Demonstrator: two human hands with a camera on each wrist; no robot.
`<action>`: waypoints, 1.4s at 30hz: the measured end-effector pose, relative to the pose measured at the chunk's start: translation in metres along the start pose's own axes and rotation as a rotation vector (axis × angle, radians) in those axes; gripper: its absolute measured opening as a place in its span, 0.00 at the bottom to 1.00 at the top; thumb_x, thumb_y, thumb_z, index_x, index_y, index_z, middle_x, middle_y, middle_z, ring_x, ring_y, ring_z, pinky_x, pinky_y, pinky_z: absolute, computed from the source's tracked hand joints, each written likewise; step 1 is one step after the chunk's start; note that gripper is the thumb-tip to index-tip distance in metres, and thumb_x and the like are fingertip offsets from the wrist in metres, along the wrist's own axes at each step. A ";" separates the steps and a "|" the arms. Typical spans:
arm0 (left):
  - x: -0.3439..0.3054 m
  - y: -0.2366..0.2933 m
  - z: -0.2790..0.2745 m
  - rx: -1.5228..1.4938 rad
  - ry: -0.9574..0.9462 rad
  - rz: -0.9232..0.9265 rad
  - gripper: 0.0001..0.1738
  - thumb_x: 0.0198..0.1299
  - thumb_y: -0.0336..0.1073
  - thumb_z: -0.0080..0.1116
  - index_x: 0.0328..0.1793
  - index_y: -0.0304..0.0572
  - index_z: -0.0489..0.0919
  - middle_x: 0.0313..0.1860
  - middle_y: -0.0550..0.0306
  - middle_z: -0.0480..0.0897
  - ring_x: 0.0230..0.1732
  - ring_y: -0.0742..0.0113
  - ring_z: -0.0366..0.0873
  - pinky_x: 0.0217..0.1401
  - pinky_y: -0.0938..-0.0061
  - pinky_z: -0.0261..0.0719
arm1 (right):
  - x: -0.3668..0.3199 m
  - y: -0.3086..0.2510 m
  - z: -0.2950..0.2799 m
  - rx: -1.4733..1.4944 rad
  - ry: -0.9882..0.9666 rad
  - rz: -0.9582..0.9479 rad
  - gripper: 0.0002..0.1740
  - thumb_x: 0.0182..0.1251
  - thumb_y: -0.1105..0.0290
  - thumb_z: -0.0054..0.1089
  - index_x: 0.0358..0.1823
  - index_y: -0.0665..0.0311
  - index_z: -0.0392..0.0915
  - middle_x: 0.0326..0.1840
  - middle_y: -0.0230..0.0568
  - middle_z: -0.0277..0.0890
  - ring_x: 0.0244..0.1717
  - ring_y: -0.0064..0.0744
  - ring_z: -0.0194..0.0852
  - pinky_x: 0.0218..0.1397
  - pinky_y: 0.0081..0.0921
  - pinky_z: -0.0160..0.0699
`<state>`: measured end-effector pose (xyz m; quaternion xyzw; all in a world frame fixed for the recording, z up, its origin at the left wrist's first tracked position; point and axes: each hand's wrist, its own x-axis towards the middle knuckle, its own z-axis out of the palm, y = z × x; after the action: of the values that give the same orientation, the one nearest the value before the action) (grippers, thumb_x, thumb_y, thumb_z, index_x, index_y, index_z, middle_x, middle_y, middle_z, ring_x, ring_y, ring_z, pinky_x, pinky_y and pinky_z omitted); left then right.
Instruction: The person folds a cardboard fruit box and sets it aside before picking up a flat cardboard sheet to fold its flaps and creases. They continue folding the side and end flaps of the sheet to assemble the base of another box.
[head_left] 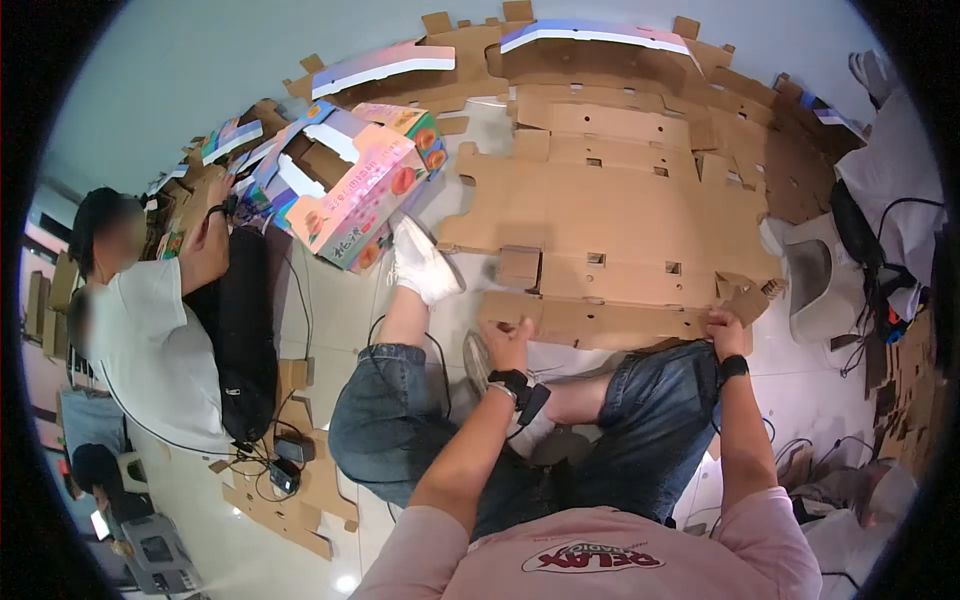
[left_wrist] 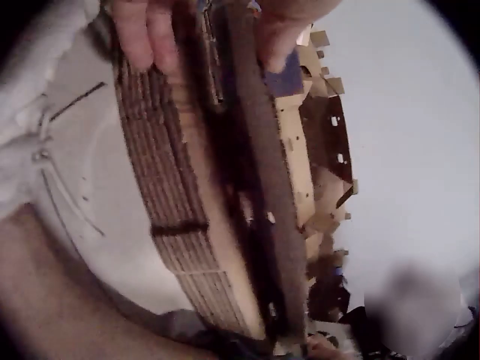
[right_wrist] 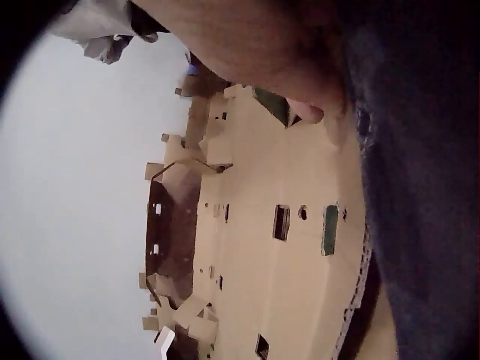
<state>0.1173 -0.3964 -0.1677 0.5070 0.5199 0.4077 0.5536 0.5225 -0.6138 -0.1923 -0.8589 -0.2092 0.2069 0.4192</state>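
Note:
A large flattened cardboard box (head_left: pixel 630 215), brown with small cut slots, lies in front of the seated person on top of a stack of more flat sheets. The left hand (head_left: pixel 508 347) grips the near edge left of centre. Seen from the left wrist, its thumb (left_wrist: pixel 279 46) is over the top sheet and its fingers (left_wrist: pixel 135 45) are at the layered edges of the stack (left_wrist: pixel 169 202), with a dark gap between. At the near right corner, the right hand (head_left: pixel 724 327) holds the box's edge beside the knee; most of its fingers are hidden in the right wrist view.
A printed peach carton (head_left: pixel 365 190) with a cut-out top stands at the left, near the white shoe (head_left: pixel 425 262). More flattened boxes (head_left: pixel 600 75) lean along the wall. A grey plastic stool (head_left: pixel 822 275) is at the right. Another person (head_left: pixel 160 340) sits at the left by a black bag (head_left: pixel 245 340).

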 end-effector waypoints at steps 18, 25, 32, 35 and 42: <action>-0.020 0.010 0.003 1.045 -0.263 0.289 0.53 0.49 0.40 0.71 0.80 0.48 0.53 0.79 0.29 0.40 0.74 0.34 0.55 0.75 0.60 0.58 | -0.022 -0.005 -0.013 -0.360 0.169 0.004 0.14 0.39 0.67 0.77 0.31 0.62 0.87 0.32 0.47 0.85 0.36 0.40 0.84 0.46 0.32 0.80; -0.004 0.068 0.002 1.347 -0.564 -0.001 0.50 0.49 0.42 0.69 0.78 0.48 0.56 0.79 0.38 0.49 0.72 0.43 0.62 0.70 0.57 0.65 | 0.002 0.010 -0.002 -0.760 0.179 0.093 0.12 0.55 0.63 0.63 0.40 0.53 0.86 0.38 0.43 0.85 0.42 0.47 0.84 0.50 0.40 0.79; 0.027 0.025 0.011 1.370 -0.429 0.660 0.42 0.48 0.40 0.68 0.71 0.48 0.63 0.70 0.51 0.66 0.73 0.47 0.59 0.66 0.44 0.67 | -0.013 -0.027 -0.008 -0.806 0.130 -0.155 0.23 0.58 0.68 0.55 0.58 0.51 0.77 0.61 0.47 0.71 0.60 0.50 0.70 0.64 0.38 0.69; 0.031 0.013 0.019 1.268 -0.519 0.404 0.44 0.47 0.39 0.70 0.72 0.50 0.62 0.70 0.53 0.66 0.75 0.47 0.55 0.69 0.40 0.63 | -0.011 -0.035 -0.007 -0.786 0.014 -0.086 0.28 0.56 0.70 0.54 0.62 0.50 0.73 0.65 0.43 0.66 0.63 0.48 0.67 0.66 0.37 0.67; 0.061 -0.012 0.024 1.284 -0.560 0.433 0.41 0.49 0.37 0.68 0.70 0.54 0.62 0.69 0.57 0.66 0.75 0.46 0.57 0.69 0.45 0.66 | 0.008 -0.024 0.001 -0.781 -0.209 -0.022 0.30 0.58 0.75 0.46 0.67 0.59 0.67 0.75 0.46 0.56 0.71 0.48 0.60 0.71 0.37 0.65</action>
<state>0.1480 -0.3423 -0.1906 0.9081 0.3836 -0.0217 0.1666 0.5242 -0.5953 -0.1748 -0.9255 -0.3231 0.1936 0.0398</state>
